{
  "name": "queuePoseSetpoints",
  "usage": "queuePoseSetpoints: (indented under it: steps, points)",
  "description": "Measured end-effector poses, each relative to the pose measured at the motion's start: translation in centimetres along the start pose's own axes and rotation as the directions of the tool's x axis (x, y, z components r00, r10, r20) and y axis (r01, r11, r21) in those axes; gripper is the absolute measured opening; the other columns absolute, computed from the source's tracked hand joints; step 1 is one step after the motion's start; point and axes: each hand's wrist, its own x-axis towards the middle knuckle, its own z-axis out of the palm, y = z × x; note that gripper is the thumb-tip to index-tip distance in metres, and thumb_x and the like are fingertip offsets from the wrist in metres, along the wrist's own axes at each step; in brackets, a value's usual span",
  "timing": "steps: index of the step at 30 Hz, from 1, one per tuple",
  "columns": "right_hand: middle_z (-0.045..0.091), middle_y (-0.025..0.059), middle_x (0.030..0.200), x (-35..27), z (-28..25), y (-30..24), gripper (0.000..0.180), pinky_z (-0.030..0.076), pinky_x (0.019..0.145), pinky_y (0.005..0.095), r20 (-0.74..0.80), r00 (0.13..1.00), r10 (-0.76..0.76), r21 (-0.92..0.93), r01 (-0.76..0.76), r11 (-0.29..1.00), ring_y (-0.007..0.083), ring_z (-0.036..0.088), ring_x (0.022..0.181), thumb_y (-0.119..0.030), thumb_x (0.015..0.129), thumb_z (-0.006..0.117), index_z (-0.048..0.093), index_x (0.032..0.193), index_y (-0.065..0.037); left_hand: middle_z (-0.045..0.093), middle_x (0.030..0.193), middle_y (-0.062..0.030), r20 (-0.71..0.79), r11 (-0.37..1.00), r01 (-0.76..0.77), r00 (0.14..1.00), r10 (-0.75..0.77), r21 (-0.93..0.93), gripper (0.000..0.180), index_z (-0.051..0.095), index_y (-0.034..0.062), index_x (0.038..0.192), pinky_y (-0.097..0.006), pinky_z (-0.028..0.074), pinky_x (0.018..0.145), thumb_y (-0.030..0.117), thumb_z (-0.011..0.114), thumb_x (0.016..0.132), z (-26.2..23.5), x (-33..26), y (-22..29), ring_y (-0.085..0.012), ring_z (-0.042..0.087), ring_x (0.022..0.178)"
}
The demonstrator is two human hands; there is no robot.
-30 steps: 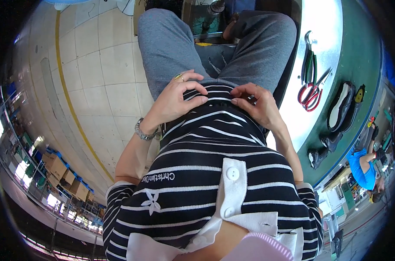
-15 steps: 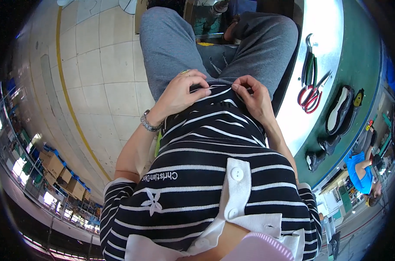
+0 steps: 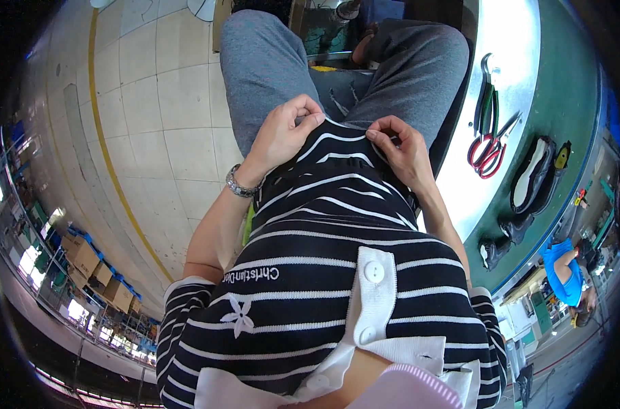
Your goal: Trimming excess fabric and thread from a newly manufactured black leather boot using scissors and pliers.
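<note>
At lap level, head view: left hand (image 3: 283,136) and right hand (image 3: 400,146) both pinch hem of striped shirt (image 3: 323,225), fingers closed on fabric, above grey trousers (image 3: 262,61). Better keep grip even both sides, pull straight; scissors (image 3: 489,146) well apart on right table (image 3: 514,41)

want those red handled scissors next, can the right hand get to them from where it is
Probably yes. The right hand pinches the hem of the striped shirt, and the red-handled scissors lie in the open on the white tabletop just to its right, with nothing between them. It must release the hem first.
</note>
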Motion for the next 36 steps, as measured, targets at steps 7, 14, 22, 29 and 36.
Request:
queuePoseSetpoints:
  steps: [7,14,22,29,36]
  points:
    - [0.072,0.01,0.085,0.6,-0.7,0.9,0.029,0.051,0.076,0.0324,0.032,0.997,0.072,-0.012,-0.072,0.997,0.0219,0.068,0.079,-0.032,0.094,0.06,0.072,0.099,-0.005,0.068,0.084,-0.0067,-0.05,0.996,-0.08,0.995,0.081,0.032,0.017,0.064,-0.0011,0.093,-0.026,0.047,0.076,0.016,0.062,0.092,-1.7,0.2,-0.5,-0.0118,0.062,0.081]
    - [0.07,0.0092,0.101,1.0,0.0,0.9,0.029,0.052,0.078,0.0338,0.11,0.993,0.044,-0.106,-0.033,0.994,0.0215,0.067,0.087,-0.033,0.091,0.064,0.072,0.107,-0.01,0.068,0.092,-0.0142,0.076,0.965,-0.034,0.997,0.015,0.26,0.026,0.069,0.0011,0.093,-0.034,0.049,0.078,0.026,0.065,0.088,-1.5,0.1,-0.8,-0.0258,0.064,0.086]
    - [0.066,0.0087,0.087,1.4,0.2,-1.0,0.017,0.051,0.07,0.0312,0.042,0.983,-0.18,-0.085,0.183,0.98,0.0192,0.064,0.078,-0.015,0.086,0.069,0.071,0.1,-0.007,0.066,0.092,-0.004,0.172,0.986,-0.011,0.985,-0.018,0.168,0.019,0.067,0.0009,0.094,-0.028,0.046,0.08,0.019,0.064,0.091,-0.7,0.6,-0.5,-0.0134,0.059,0.086]
    - [0.067,0.0114,0.087,2.6,1.5,-1.7,0.015,0.051,0.067,0.032,0.104,0.97,-0.222,0.041,0.219,0.975,0.02,0.064,0.076,-0.012,0.086,0.067,0.07,0.097,-0.002,0.061,0.089,0.0031,0.2,0.948,0.175,0.972,-0.123,-0.265,0.01,0.062,0.0031,0.097,-0.019,0.044,0.075,0.012,0.057,0.096,-0.5,0.9,-1.2,-0.0037,0.054,0.082]
    - [0.067,0.0116,0.083,2.8,2.4,-2.2,0.017,0.051,0.067,0.0312,0.106,0.981,-0.161,-0.048,0.167,0.985,0.0186,0.064,0.074,-0.014,0.086,0.068,0.069,0.096,-0.001,0.061,0.091,0.0027,0.226,0.911,0.204,0.966,-0.127,-0.359,0.011,0.062,0.0031,0.097,-0.018,0.044,0.078,0.013,0.057,0.097,-0.3,0.8,-1.4,-0.0034,0.054,0.085]
